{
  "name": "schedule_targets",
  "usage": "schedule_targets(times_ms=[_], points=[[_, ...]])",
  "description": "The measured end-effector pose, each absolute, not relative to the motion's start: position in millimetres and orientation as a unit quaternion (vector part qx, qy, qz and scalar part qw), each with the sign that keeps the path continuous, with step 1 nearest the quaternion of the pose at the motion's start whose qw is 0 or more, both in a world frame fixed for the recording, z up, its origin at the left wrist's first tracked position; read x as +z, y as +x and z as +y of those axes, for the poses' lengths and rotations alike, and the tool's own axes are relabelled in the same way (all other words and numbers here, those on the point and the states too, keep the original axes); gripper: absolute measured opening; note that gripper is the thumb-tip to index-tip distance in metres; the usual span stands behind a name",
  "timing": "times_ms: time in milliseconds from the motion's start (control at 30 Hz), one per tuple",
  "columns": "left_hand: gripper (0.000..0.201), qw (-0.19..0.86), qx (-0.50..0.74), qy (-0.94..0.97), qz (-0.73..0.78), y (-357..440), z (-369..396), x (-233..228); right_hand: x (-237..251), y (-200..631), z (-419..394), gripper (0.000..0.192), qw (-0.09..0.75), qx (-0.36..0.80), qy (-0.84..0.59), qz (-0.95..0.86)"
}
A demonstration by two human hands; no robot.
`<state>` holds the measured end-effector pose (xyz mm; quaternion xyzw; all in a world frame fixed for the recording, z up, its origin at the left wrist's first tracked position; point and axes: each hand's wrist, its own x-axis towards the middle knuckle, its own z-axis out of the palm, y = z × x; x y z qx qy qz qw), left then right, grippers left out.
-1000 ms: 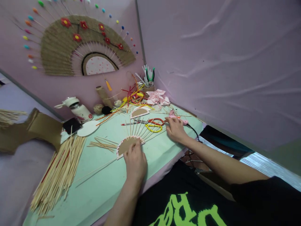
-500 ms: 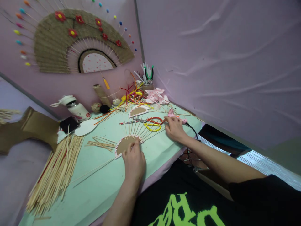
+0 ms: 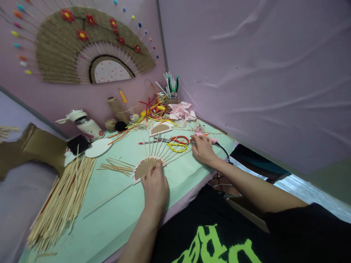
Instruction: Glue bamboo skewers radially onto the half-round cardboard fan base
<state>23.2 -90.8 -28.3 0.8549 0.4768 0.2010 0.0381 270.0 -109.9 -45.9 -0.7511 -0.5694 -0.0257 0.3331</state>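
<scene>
Lighting: subdued, diffuse. Table [image 3: 104, 228]: evenly lit; thin soft shadow beside long stick [image 3: 109, 197]. Right of table: floor [image 3: 304, 191], brightest area, glare. Beyond table: creased wall [image 3: 246, 76], muted, gently shaded. In front of table: black shirt [image 3: 181, 226], detail dim. Slightly soft focus; wide-angle stretching toward edges.

A brown cardboard half-disc [image 3: 142, 168] with a pink-and-white border lies flat on the near side of the red-and-yellow-handled scissors [image 3: 171, 139]. Thin, pale wooden sticks [image 3: 156, 146] fan from its curved edge, several reaching toward the scissors.
</scene>
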Motion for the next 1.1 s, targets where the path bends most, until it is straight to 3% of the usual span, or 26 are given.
schedule_targets(times_ms=[833, 1100], points=[[0.054, 0.048, 0.196, 0.852, 0.483, 23.8, -90.6, -26.6, -46.6, 270.6, -110.8, 0.047, 0.318, -0.034, -0.759, -0.568], [0.053, 0.039, 0.204, 0.850, 0.485, 24.3, -91.4, -26.1, -49.3, 271.8, -110.4, 0.047, 0.351, -0.034, -0.747, -0.564]])
